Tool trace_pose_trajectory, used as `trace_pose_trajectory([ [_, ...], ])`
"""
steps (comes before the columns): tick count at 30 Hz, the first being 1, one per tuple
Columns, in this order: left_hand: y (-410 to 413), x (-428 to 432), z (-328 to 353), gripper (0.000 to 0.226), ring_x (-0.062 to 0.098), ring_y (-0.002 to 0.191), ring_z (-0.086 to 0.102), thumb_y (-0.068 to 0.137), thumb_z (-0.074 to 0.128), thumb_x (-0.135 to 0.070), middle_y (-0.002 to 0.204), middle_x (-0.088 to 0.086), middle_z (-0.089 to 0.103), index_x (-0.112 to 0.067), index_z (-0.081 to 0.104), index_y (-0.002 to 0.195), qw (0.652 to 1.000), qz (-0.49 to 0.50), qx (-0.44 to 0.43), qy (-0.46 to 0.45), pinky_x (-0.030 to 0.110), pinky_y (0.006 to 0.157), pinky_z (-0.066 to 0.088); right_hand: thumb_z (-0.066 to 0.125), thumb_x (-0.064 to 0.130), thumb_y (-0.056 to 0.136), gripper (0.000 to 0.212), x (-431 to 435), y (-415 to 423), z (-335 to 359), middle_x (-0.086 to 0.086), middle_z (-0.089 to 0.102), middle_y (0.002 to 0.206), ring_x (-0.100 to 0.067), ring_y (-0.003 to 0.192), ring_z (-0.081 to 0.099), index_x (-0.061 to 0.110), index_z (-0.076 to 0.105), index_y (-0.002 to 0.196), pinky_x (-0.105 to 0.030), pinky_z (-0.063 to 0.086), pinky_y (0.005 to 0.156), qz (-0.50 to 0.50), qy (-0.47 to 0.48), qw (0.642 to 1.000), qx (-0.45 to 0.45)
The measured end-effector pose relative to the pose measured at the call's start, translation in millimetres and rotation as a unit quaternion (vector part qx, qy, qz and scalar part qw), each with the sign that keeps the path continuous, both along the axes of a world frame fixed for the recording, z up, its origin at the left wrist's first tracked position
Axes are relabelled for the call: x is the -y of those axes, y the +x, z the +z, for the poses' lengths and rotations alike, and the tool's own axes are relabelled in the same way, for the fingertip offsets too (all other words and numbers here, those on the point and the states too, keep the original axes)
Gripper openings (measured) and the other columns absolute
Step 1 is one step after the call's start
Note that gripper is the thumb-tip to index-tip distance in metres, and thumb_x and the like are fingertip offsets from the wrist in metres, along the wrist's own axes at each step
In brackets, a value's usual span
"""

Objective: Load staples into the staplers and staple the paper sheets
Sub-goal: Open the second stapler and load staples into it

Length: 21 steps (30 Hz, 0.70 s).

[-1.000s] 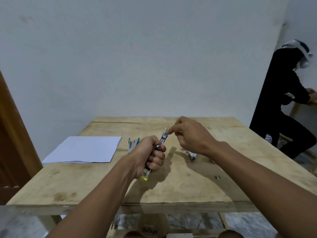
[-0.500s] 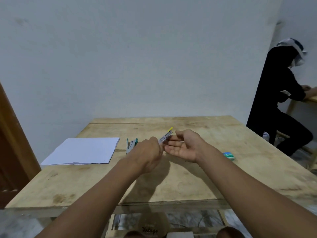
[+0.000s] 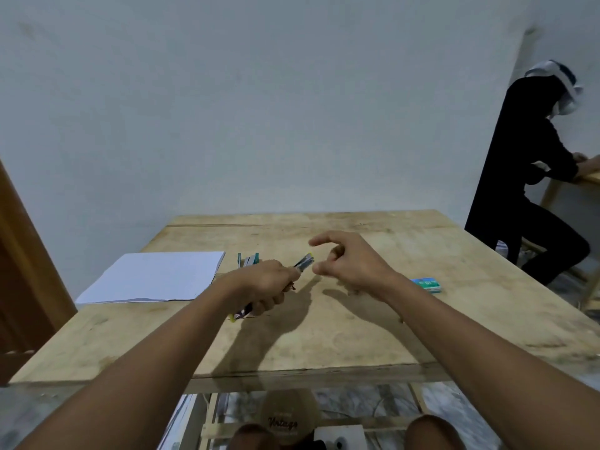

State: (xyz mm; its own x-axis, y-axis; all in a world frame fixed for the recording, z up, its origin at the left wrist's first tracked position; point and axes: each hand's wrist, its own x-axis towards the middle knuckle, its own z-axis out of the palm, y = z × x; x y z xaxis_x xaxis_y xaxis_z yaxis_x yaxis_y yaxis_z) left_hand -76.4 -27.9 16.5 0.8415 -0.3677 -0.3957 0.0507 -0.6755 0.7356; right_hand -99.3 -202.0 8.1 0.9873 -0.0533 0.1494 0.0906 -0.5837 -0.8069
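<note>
My left hand [image 3: 264,285] is closed around a small yellow-trimmed stapler [image 3: 304,262], whose metal front end sticks out toward the right. A yellow tip shows below my fist. Just right of that tip, my right hand [image 3: 349,264] hovers with thumb and forefinger apart and nothing visible between them. A second, green stapler [image 3: 248,260] lies on the wooden table [image 3: 324,336] behind my left hand. White paper sheets [image 3: 156,276] lie at the left. A green staple box [image 3: 427,284] sits to the right of my right wrist.
A person in black [image 3: 532,177] sits at another table at the far right. A wooden door frame [image 3: 22,254] stands at the left. The near table edge runs just in front of my knees.
My right hand has turned palm down and drawn slightly away from the stapler's tip, fingers spread. The left hand has tilted the stapler lower. The staple box came into view.
</note>
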Motion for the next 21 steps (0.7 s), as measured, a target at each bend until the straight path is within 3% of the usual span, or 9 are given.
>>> trace_pose_trajectory([
  [3, 3.4, -7.0, 3.0, 0.034, 0.008, 0.042, 0.014, 0.096, 0.049, -0.036, 0.056, -0.006, 0.02, -0.019, 0.039, 0.068, 0.99, -0.036, -0.124, -0.05, 0.017, 0.036, 0.013, 0.077, 0.024, 0.077, 0.034, 2.5, -6.4, 0.0, 0.007, 0.047, 0.089, -0.01, 0.085, 0.048, 0.028, 0.07, 0.111, -0.022, 0.038, 0.073, 0.075, -0.24, 0.963, 0.094],
  [6, 1.0, -8.8, 3.4, 0.023, 0.009, 0.044, 0.02, 0.089, 0.054, -0.024, 0.058, -0.004, 0.029, -0.017, 0.043, 0.069, 0.988, -0.074, -0.13, -0.022, 0.018, 0.038, 0.018, 0.075, 0.025, 0.08, 0.026, 11.4, -9.4, -1.5, 0.001, 0.047, 0.097, -0.014, 0.084, 0.048, 0.026, 0.073, 0.106, -0.026, 0.039, 0.074, 0.099, -0.307, 0.935, 0.149],
  [9, -2.1, -6.9, 1.2, 0.016, 0.012, 0.048, 0.042, 0.083, 0.065, -0.023, 0.062, 0.002, 0.051, -0.008, 0.06, 0.082, 0.991, -0.09, -0.096, 0.014, 0.021, 0.042, 0.036, 0.071, 0.029, 0.082, 0.019, 18.5, -13.8, -2.8, -0.001, 0.057, 0.1, -0.017, 0.093, 0.05, 0.026, 0.074, 0.1, -0.03, 0.042, 0.078, 0.127, -0.362, 0.91, 0.158],
  [11, -2.0, -4.2, 2.8, 0.021, 0.017, 0.056, 0.053, 0.081, 0.071, -0.027, 0.066, 0.003, 0.058, -0.007, 0.069, 0.087, 0.99, -0.119, -0.035, 0.071, 0.026, 0.054, 0.046, 0.067, 0.032, 0.083, 0.017, 17.9, -17.2, -2.3, 0.001, 0.063, 0.097, -0.018, 0.093, 0.05, 0.026, 0.074, 0.097, -0.034, 0.045, 0.079, 0.139, -0.401, 0.894, 0.142],
  [14, -2.1, 3.7, 8.4, 0.019, 0.019, 0.078, 0.06, 0.084, 0.067, -0.028, 0.088, 0.002, 0.067, -0.019, 0.073, 0.1, 0.964, -0.152, 0.133, 0.176, 0.027, 0.069, 0.048, 0.062, 0.027, 0.082, 0.017, 14.6, -19.4, -3.9, 0.001, 0.072, 0.082, -0.02, 0.082, 0.058, 0.022, 0.076, 0.091, -0.041, 0.049, 0.075, 0.149, -0.414, 0.892, 0.104],
  [17, -3.5, 9.8, 5.7, 0.023, 0.018, 0.089, 0.061, 0.084, 0.067, -0.031, 0.102, -0.002, 0.069, -0.027, 0.072, 0.106, 0.917, -0.171, 0.259, 0.249, 0.025, 0.069, 0.045, 0.063, 0.022, 0.08, 0.016, 13.7, -19.8, -6.5, 0.003, 0.075, 0.079, -0.018, 0.075, 0.065, 0.021, 0.077, 0.088, -0.037, 0.052, 0.076, 0.145, -0.374, 0.915, 0.045],
  [21, -1.6, 7.7, -11.1, 0.019, 0.016, 0.083, 0.061, 0.082, 0.068, -0.026, 0.094, -0.002, 0.073, -0.028, 0.077, 0.099, 0.897, -0.162, 0.332, 0.241, 0.026, 0.067, 0.043, 0.067, 0.026, 0.084, 0.016, 12.3, -20.8, -11.6, 0.0, 0.075, 0.089, -0.015, 0.082, 0.064, 0.021, 0.077, 0.096, -0.027, 0.044, 0.069, 0.121, -0.351, 0.928, 0.013],
])
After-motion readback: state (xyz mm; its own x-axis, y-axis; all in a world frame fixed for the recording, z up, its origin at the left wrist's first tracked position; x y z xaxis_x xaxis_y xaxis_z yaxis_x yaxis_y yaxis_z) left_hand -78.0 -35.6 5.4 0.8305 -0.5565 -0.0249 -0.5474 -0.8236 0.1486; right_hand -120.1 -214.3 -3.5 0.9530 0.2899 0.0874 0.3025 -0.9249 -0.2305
